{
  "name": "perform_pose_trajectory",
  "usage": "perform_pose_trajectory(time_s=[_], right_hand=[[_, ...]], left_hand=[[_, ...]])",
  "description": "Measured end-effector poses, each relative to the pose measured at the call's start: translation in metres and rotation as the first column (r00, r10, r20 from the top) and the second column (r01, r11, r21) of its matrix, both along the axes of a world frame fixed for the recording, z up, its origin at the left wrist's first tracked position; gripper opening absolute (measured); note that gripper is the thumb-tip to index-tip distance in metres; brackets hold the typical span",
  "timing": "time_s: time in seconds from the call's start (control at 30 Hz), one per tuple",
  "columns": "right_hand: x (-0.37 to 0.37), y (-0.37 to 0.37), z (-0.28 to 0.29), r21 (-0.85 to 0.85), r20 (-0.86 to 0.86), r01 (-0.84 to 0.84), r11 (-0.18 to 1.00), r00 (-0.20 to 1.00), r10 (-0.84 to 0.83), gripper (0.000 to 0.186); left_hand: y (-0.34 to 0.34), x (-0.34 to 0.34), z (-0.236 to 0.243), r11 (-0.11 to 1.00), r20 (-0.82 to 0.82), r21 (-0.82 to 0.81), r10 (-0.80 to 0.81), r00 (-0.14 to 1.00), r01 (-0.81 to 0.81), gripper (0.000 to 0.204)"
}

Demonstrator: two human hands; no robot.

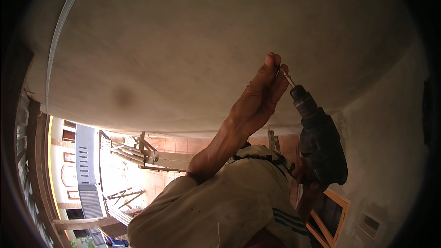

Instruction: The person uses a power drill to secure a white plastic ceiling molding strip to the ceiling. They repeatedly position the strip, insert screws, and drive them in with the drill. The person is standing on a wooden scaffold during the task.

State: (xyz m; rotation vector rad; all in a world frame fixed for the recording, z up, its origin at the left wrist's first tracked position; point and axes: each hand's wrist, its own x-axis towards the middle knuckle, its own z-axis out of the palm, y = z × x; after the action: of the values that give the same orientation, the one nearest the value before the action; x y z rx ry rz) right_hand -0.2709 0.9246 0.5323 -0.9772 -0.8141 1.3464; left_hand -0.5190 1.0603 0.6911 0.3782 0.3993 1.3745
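Note:
A dark power drill points up and to the left, gripped at its handle by my right hand, which is partly hidden behind the tool. From its chuck sticks out a thin, shiny bit. My left hand is raised beside it, fingers bent together around the tip of the bit. Whether those fingers pinch the bit itself or a small piece at its end cannot be made out. Both hands are in front of a bare grey plastered wall.
A pale metal strip runs along the left. Wooden scaffolding stands over tiled floor at lower left, near a wooden beam. An orange-framed window and a small recessed box are at lower right.

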Motion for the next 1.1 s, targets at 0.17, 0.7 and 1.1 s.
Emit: perform_pose_trajectory(time_s=[0.17, 0.7, 1.1], right_hand=[[0.003, 0.002, 0.000, -0.006, -0.011, 0.010, 1.000, 1.000, -0.010, 0.077], [0.020, 0.023, 0.032, 0.098, -0.179, 0.206, 0.974, 0.966, -0.186, 0.081], [0.067, 0.139, 0.176, 0.782, -0.095, 0.114, 0.613, 0.993, -0.064, 0.068]], left_hand=[[0.001, 0.002, 0.005, 1.000, -0.001, 0.010, 0.029, 1.000, -0.029, 0.020], [0.032, 0.006, 0.012, 0.983, -0.234, 0.141, 0.147, 0.961, -0.116, 0.033], [0.069, 0.039, 0.122, 0.882, -0.322, 0.468, 0.225, 0.920, -0.053, 0.033]])
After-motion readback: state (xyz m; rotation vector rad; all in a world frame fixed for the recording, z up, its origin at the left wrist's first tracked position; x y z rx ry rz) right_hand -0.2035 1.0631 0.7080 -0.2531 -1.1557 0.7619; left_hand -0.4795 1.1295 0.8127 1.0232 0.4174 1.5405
